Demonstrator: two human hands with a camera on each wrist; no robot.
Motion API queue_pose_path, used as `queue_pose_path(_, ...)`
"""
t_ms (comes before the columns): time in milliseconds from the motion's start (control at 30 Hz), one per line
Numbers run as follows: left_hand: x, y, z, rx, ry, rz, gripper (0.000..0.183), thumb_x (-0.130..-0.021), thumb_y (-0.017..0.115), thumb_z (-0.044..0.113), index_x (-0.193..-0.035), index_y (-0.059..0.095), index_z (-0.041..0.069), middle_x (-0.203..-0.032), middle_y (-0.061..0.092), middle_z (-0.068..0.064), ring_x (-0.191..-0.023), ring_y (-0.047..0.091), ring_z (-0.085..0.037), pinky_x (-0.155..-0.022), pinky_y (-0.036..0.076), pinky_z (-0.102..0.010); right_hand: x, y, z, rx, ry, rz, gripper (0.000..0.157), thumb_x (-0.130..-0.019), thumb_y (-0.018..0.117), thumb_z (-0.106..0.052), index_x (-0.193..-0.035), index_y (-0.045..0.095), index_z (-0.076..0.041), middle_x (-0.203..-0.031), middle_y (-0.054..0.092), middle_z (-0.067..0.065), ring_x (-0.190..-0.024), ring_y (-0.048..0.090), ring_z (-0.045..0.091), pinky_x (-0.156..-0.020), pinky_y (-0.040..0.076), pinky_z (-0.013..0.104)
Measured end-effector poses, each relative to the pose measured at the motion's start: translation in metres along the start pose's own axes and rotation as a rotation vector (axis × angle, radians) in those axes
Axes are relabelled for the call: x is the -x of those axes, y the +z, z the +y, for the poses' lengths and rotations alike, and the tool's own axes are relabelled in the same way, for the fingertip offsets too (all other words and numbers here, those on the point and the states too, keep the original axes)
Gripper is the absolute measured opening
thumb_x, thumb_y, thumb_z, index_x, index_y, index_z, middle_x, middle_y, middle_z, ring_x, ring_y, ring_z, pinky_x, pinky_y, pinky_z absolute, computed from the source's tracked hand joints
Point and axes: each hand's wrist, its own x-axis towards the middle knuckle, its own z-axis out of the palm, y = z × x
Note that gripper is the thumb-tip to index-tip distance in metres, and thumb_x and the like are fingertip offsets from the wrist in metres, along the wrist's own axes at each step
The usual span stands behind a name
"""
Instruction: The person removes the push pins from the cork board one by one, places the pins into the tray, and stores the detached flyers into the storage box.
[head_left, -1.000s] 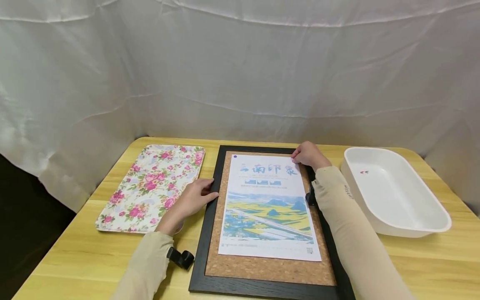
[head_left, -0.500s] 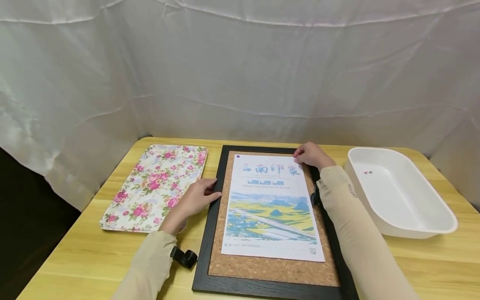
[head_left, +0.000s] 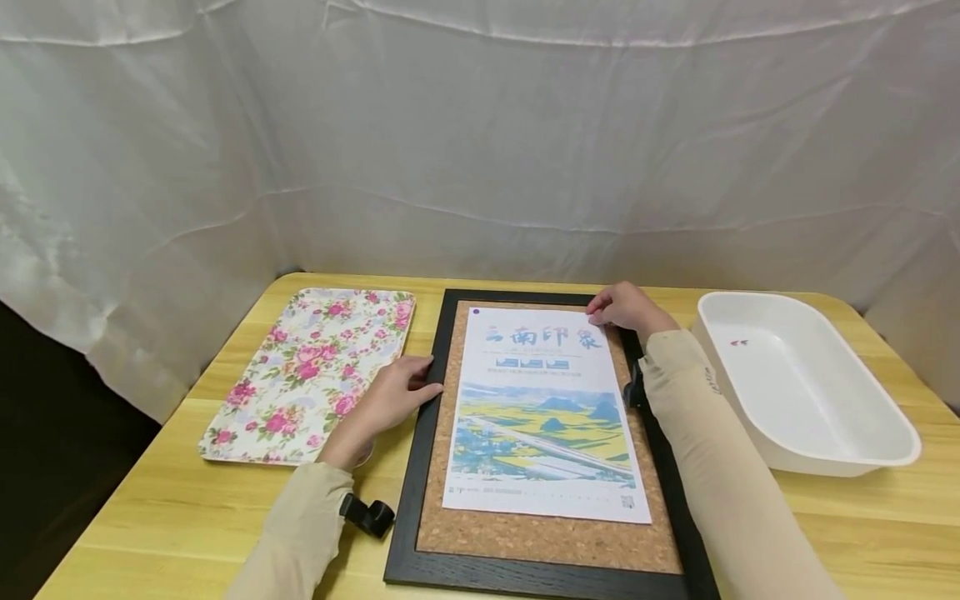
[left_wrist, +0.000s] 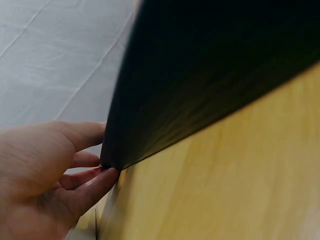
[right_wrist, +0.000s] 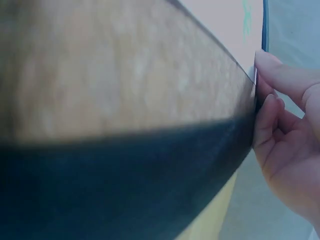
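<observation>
A printed poster [head_left: 547,417] with a landscape picture and blue characters lies on a black-framed cork board [head_left: 547,542]. Its top left corner carries a small purple pin [head_left: 476,311]. At the top right corner, my right hand [head_left: 626,308] pinches with thumb and forefinger at the poster's edge; whether a pin is between the fingertips is hidden. In the right wrist view, the other fingers of that hand [right_wrist: 290,125] curl beside the black frame. My left hand [head_left: 390,400] holds the frame's left side, thumb and fingers against its edge, as the left wrist view shows.
A flowered tray [head_left: 307,375] lies left of the board, partly behind my left hand. To the right stands a white plastic basin [head_left: 810,383] with small red marks inside. All rest on a wooden table [head_left: 187,533], with a pale curtain [head_left: 480,150] behind.
The view shifts slightly, so everything sits a little further right than a second ago. Both hands keep their places on the board and poster.
</observation>
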Motion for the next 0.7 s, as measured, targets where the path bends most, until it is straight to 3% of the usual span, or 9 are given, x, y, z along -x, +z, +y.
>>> queue_pose_path(700,0.0012,-0.0002,-0.0003,0.010,-0.019,-0.005,0.053,-0.094,0.065,0.015,-0.139,0.047,-0.007,-0.133,0.051,-0.024,-0.107,0.061,-0.033,-0.087,0.052,-0.040,-0.0048,-0.0067,-0.0060,0.094,-0.021,-0.070,0.011,-0.090,0.068,-0.007,-0.096,0.067,0.002,-0.093,0.062,0.014,-0.074,0.054,0.025,-0.067,0.048,0.032)
